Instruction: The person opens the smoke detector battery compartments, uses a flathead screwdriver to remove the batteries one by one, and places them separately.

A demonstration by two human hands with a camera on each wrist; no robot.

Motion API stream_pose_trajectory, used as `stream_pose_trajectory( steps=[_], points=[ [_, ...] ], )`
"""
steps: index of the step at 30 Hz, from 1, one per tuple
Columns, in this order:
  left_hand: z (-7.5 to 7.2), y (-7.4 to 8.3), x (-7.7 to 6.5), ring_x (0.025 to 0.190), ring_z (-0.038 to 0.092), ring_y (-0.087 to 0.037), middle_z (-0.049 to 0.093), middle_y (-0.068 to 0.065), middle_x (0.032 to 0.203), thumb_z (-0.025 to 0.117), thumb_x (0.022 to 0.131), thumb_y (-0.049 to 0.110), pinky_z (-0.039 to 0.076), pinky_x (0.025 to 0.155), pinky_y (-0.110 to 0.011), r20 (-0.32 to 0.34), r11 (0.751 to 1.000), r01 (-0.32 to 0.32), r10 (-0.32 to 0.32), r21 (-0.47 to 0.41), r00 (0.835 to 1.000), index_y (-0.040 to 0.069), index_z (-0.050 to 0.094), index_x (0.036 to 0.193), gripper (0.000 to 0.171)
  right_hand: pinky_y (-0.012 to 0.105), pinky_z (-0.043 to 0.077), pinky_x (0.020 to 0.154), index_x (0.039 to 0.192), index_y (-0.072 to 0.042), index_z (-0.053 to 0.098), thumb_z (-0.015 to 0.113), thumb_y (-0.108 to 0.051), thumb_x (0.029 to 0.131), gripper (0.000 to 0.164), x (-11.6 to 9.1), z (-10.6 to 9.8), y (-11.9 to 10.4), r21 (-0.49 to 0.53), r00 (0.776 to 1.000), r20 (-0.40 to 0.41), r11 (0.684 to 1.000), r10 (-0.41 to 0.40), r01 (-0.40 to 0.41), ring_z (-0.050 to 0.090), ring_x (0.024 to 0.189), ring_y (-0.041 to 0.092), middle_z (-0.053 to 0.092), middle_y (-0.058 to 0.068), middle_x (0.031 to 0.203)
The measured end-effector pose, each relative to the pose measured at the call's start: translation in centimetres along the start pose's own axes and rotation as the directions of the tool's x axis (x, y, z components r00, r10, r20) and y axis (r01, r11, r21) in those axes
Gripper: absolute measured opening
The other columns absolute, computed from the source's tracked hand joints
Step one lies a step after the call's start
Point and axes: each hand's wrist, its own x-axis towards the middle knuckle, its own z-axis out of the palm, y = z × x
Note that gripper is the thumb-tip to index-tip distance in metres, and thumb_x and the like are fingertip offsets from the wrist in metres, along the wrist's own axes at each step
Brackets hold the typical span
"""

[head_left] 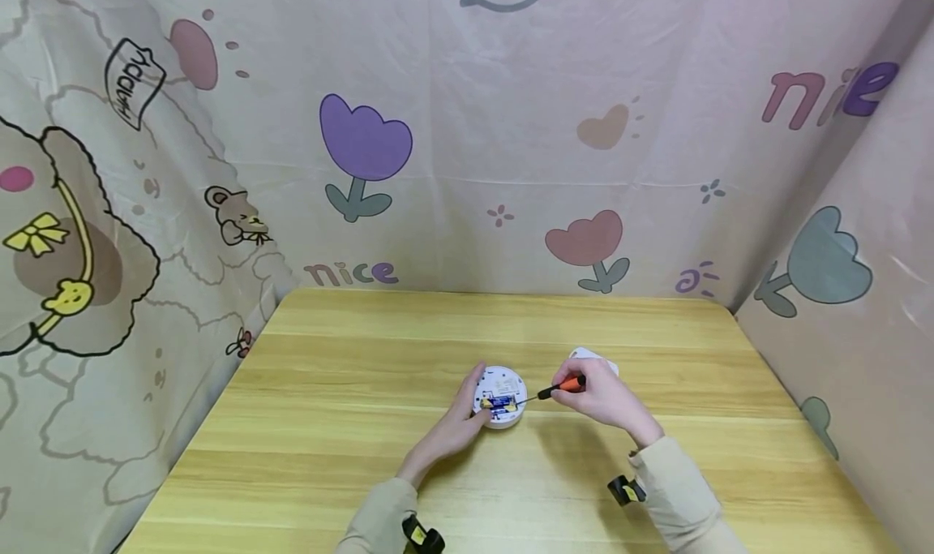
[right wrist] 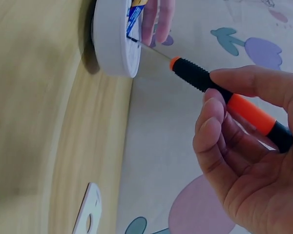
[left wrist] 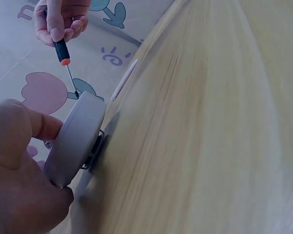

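Note:
A round white battery-powered device [head_left: 509, 378] has its battery side facing up, showing blue-and-yellow batteries [head_left: 500, 403] in its compartment. My left hand [head_left: 456, 428] grips it by the rim, thumb at the near side and fingers at the far side. In the left wrist view, the device [left wrist: 78, 139] stands a little off the table on a dark bracket-like part [left wrist: 94, 152]. My right hand [head_left: 600, 392] pinches an orange-and-black screwdriver [head_left: 571, 384] by its handle. The screwdriver's thin shaft slants toward the device, its tip right at the end of the batteries in the right wrist view.
A white flat plate [head_left: 609, 364] with a hole lies on the wooden table [head_left: 350, 375], partly behind my right hand. Patterned cloth [head_left: 452, 132] hangs behind the table and along both sides. Black wrist cameras [head_left: 423, 535] are strapped at both sleeves.

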Motion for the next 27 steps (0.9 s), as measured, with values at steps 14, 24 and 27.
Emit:
stream_pose_trajectory(
  steps=[14,24,27],
  points=[
    [0.1,0.2,-0.2,0.157,0.005,-0.042,0.001,-0.022,0.169,0.049,0.096,0.004,0.007,0.127,-0.06,0.049,1.0,-0.003,0.002,0.019,0.999,-0.002,0.005,0.16,0.078,0.016,0.049,0.06,0.084,-0.006,0.068,0.074,-0.004,0.081,0.007,0.4,0.2,-1.4,-0.084,1.0,-0.002,0.996,0.031,-0.032,0.056,0.07,0.003,0.068,0.002,0.081],
    [0.1,0.3,-0.4,0.157,0.003,-0.041,0.0,-0.022,0.169,0.048,0.095,0.004,0.007,0.127,-0.06,0.043,0.999,-0.01,0.009,0.04,0.999,-0.003,0.007,0.16,0.076,0.016,0.05,0.061,0.081,-0.009,0.067,0.074,-0.003,0.081,0.009,0.3,-0.2,-3.1,-0.139,0.999,0.012,0.989,0.047,-0.045,0.058,0.071,0.007,0.068,0.002,0.081],
    [0.1,0.4,-0.4,0.157,0.003,-0.041,-0.001,-0.022,0.169,0.048,0.096,0.005,0.008,0.127,-0.06,0.044,0.999,-0.012,0.009,0.049,0.999,-0.003,0.007,0.16,0.076,0.017,0.048,0.059,0.081,-0.009,0.067,0.074,-0.003,0.08,0.01,0.3,-0.1,-3.5,-0.157,0.999,0.007,0.987,0.05,-0.048,0.056,0.069,0.007,0.067,0.001,0.079]
  ],
)
